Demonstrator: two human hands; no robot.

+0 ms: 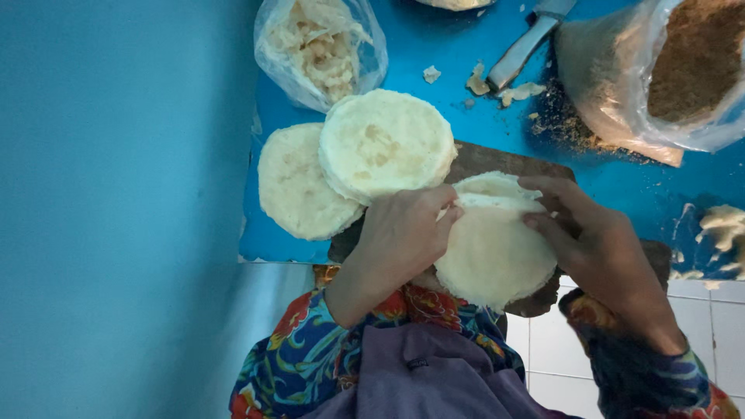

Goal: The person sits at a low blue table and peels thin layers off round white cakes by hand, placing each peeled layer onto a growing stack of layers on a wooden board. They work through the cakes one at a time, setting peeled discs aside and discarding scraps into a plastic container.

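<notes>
My left hand (pixel 403 233) and my right hand (pixel 590 240) both grip a round, pale dough disc (pixel 493 252), one hand on each side. The fingertips press into its upper edge, where a second pale layer shows. The disc sits over a dark wooden board (pixel 497 159) on a blue table (pixel 434 46). Two more pale discs lie to the left: one (pixel 388 143) overlaps the other (pixel 291 182), and the upper one touches my left hand's fingers.
A clear plastic bag of pale shreds (pixel 318 46) stands at the back left. A bag of brown crumbs (pixel 691 62) is at the back right, with spilled crumbs beside it. A knife (pixel 528 43) lies between them. White tiles (pixel 698 318) show below the table edge.
</notes>
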